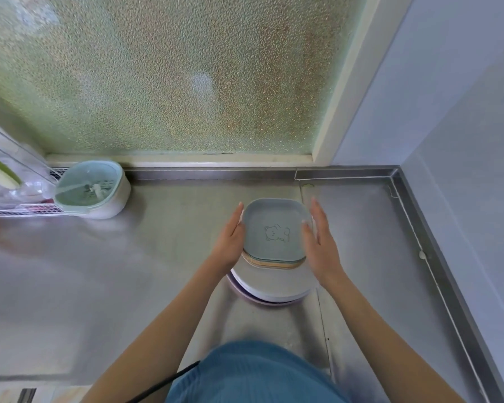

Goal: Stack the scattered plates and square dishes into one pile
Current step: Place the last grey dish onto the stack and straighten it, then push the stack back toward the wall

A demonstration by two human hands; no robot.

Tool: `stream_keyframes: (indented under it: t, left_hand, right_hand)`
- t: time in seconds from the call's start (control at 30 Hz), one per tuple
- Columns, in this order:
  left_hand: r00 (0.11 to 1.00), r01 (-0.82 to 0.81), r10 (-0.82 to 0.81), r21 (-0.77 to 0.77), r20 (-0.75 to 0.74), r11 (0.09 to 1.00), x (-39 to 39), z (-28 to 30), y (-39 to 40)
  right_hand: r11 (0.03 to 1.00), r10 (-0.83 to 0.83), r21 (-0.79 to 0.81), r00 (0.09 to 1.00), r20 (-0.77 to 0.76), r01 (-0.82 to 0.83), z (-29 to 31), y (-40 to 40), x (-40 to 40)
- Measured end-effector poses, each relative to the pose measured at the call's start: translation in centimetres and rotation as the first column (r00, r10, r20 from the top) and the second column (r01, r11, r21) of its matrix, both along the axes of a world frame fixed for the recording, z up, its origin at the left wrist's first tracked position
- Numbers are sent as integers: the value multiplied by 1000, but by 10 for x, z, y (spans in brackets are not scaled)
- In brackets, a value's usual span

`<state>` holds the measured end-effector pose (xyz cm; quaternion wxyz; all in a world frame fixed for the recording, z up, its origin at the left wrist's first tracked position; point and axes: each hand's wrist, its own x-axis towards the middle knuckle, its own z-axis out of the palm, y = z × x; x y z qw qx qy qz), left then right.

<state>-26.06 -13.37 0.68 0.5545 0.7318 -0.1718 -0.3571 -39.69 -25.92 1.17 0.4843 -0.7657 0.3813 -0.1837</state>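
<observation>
A pile of dishes stands on the steel counter (pixel 163 257). On top lies a grey-blue square dish (pixel 277 228) with a bear outline, over several square dishes (pixel 274 263) in tan and green tones. Under these sit round white plates (pixel 274 285) and a pale purple plate (pixel 262 299) at the bottom. My left hand (pixel 230 242) lies flat against the left side of the square dishes, fingers straight. My right hand (pixel 320 242) lies flat against their right side, thumb on the top dish's rim.
A mint green strainer basket (pixel 92 189) in a white bowl stands at the back left, beside a wire rack (pixel 18 210) with plastic bags. A frosted window (pixel 172 77) backs the counter. A raised steel edge (pixel 413 213) and wall close off the right side.
</observation>
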Motion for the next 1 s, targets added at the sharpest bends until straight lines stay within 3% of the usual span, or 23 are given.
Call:
stream_keyframes:
  t: [0.07,0.2,0.3,0.43,0.53,0.8,1.0]
  left_hand:
    - [996,-83,83,5,-36,997,3,-3,6]
    - [985,-130,137,73,-104,989,-2,-18,25]
    - [997,-38,43,68,-70,997,-16,-26,31]
    - [999,-17,12,113,47,993,-22,-35,32]
    - [998,-24,17,119,53,993,-21,-35,31]
    - [976,-207,191,160,107,965,-3,-52,47]
    - [939,-332,299,209,172,920,47,-57,88]
  right_hand:
    - [987,-100,131,994,52,92,-2,-13,-10]
    - [950,-163,261,985,-60,173,-31,-11,-24]
    - [939,-214,267,976,-35,216,-45,1,-25]
    - [914,-296,297,955,22,276,-50,2,-27]
    - [901,-340,304,939,49,310,-57,2,-24]
    - [898,-322,333,945,57,287,-63,13,13]
    - [929,-205,327,977,59,175,-73,43,81]
